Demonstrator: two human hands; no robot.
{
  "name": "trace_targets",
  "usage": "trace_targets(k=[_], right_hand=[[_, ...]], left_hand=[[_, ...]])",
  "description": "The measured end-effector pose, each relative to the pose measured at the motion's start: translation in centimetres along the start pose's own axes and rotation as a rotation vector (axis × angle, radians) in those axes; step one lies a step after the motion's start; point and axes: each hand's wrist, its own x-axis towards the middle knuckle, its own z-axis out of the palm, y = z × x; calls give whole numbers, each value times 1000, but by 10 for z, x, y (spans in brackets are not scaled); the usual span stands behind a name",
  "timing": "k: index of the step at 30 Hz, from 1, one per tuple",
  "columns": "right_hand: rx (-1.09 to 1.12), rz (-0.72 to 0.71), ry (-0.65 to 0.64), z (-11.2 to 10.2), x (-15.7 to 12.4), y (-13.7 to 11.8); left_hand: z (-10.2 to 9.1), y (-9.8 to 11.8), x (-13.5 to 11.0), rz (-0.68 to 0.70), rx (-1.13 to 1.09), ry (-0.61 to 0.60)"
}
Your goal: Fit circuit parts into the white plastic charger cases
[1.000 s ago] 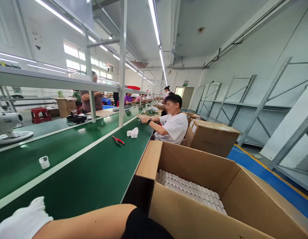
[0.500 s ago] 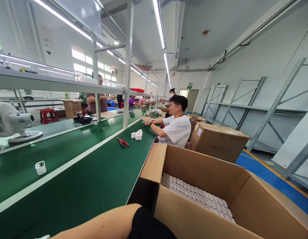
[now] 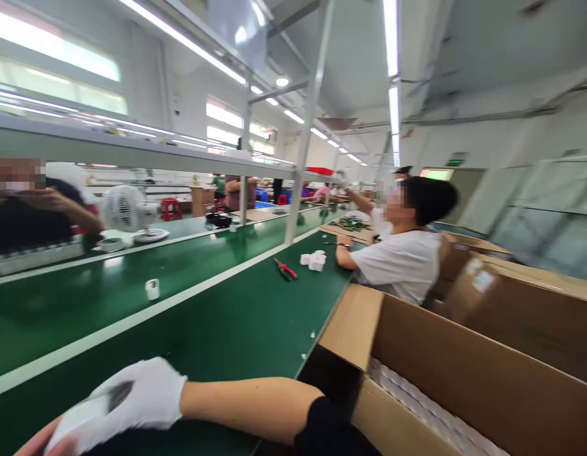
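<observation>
While my gloved right hand (image 3: 141, 396) wraps the small white part (image 3: 79, 418), over the worktop (image 3: 236, 329) left of the cardboard box (image 3: 464, 392), I judge it light, rigid and slick, best pinched across its sides.

A carton (image 3: 464, 392) is standing right of the table (image 3: 236, 323). A gloved hand (image 3: 136, 399) is lying at the near end — pliers (image 3: 285, 268) and caps (image 3: 314, 260) farther along, a fan (image 3: 125, 208) behind.
</observation>
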Motion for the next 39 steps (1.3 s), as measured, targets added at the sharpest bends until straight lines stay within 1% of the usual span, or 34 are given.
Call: trace_targets(k=[1, 3, 5, 7, 9, 11, 15, 18, 24, 29, 32, 36, 37, 39], right_hand=[[99, 14, -21, 6, 0, 2], [295, 88, 11, 13, -1, 5], [425, 158, 14, 15, 1, 7], [535, 198, -23, 16, 3, 8], [624, 216, -77, 16, 5, 8], [676, 222, -129, 15, 5, 8], [695, 230, -181, 11, 6, 10], [694, 234, -188, 10, 8, 10], [722, 249, -194, 10, 7, 7], [679, 234, -182, 11, 4, 4], [658, 253, -221, 12, 2, 2], [693, 321, -279, 9, -1, 1], [676, 339, -313, 6, -1, 1], [591, 342, -378, -1, 2, 0]], left_hand=[[-17, 2, -7, -1, -13, 70], [-52, 6, -24, -3, -40, 204], [-82, 12, -42, -14, -68, 299], [-103, 16, -56, -37, -105, 335], [-114, 19, -66, -54, -148, 327], [-116, 20, -72, -47, -179, 300], [-110, 20, -76, -13, -191, 283], [-109, 20, -75, -14, -196, 296], [-113, 17, -75, -10, -167, 285], [-109, 14, -75, 54, -101, 321], [-106, 15, -75, 103, -37, 322], [-104, 13, -73, 115, 34, 230], [-104, 11, -72, 123, 47, 217], [-104, 6, -70, 158, 73, 236]])
